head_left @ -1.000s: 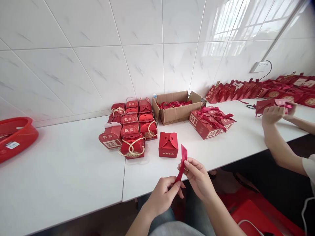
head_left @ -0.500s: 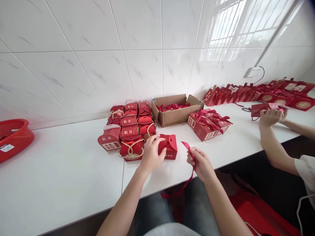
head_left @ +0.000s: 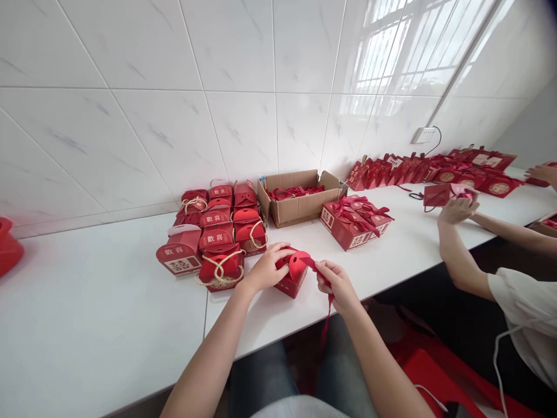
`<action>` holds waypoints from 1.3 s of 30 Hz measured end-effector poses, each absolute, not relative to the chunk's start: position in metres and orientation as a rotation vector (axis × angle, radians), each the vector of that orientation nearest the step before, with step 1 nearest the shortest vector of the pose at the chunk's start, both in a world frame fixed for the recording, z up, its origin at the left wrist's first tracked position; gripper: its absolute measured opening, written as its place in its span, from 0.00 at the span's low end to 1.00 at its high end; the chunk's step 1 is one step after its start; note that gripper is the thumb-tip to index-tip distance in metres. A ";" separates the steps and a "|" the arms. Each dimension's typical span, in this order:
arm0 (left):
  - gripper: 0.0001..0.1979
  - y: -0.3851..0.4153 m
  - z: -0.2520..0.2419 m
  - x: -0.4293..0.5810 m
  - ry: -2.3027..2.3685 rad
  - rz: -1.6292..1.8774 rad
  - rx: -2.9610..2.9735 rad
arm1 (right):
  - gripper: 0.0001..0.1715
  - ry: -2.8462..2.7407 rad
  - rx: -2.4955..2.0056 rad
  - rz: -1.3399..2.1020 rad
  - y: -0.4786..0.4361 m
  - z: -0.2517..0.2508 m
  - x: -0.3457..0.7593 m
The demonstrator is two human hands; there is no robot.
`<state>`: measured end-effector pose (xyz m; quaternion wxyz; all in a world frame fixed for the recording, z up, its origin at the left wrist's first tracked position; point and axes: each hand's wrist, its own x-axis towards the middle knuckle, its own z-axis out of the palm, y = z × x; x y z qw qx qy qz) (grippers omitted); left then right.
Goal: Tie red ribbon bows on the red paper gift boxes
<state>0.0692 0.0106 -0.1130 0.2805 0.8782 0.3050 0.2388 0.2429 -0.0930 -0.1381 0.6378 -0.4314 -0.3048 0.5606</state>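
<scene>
A small red gift box (head_left: 293,285) stands on the table before me, turned so a corner faces me, its top flap with a round hole lifted up. My left hand (head_left: 270,268) grips the box from the left, with fingers over its top. A dark red ribbon (head_left: 328,316) is pinched in my right hand (head_left: 338,284); one end reaches the flap's hole, and the rest hangs over the table edge. Whether the end has passed through the hole, I cannot tell.
Several red boxes (head_left: 217,235), some with rope handles, stand grouped at left. Behind are a cardboard box (head_left: 300,215) of ribbons and bow-tied boxes (head_left: 354,223). At right, a co-worker's hands (head_left: 459,208) hold a red box. A red basin (head_left: 9,247) sits far left.
My left hand has closed on the box, which is now turned with its flap raised. My right hand has brought the ribbon's end left to the flap. The view has shifted rightward.
</scene>
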 end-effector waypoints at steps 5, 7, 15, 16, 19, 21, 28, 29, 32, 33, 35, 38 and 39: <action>0.17 0.007 -0.109 0.069 0.783 0.667 2.401 | 0.23 -0.755 -1.091 1.266 -0.090 -0.142 0.239; 0.18 0.006 -0.109 0.070 0.779 0.707 2.434 | 0.22 -0.771 -1.132 1.249 -0.090 -0.143 0.240; 0.16 0.003 -0.111 0.075 0.703 0.803 2.388 | 0.21 -0.761 -1.176 1.194 -0.092 -0.143 0.242; 0.15 0.002 -0.111 0.076 0.695 0.807 2.381 | 0.21 -0.759 -1.177 1.184 -0.092 -0.142 0.241; 0.14 0.001 -0.111 0.076 0.699 0.819 2.366 | 0.22 -0.776 -1.194 1.190 -0.092 -0.141 0.239; 0.14 -0.001 -0.112 0.077 0.712 0.826 2.360 | 0.22 -0.799 -1.203 1.205 -0.091 -0.141 0.238; 0.13 -0.007 -0.109 0.078 0.724 0.815 2.350 | 0.23 -0.802 -1.241 1.192 -0.090 -0.140 0.233; 0.13 -0.008 -0.108 0.078 0.725 0.813 2.347 | 0.23 -0.807 -1.255 1.185 -0.090 -0.139 0.233; 0.13 -0.011 -0.105 0.078 0.722 0.810 2.329 | 0.23 -0.843 -1.279 1.169 -0.090 -0.138 0.232; 0.13 -0.012 -0.104 0.078 0.719 0.808 2.322 | 0.23 -0.855 -1.276 1.166 -0.090 -0.137 0.232; 0.14 -0.014 -0.102 0.077 0.714 0.804 2.309 | 0.23 -0.870 -1.261 1.162 -0.090 -0.136 0.232; 0.12 -0.016 -0.102 0.078 0.733 0.800 2.290 | 0.23 -0.885 -1.243 1.161 -0.089 -0.134 0.231; 0.12 -0.017 -0.102 0.079 0.752 0.805 2.283 | 0.23 -0.895 -1.240 1.161 -0.089 -0.134 0.231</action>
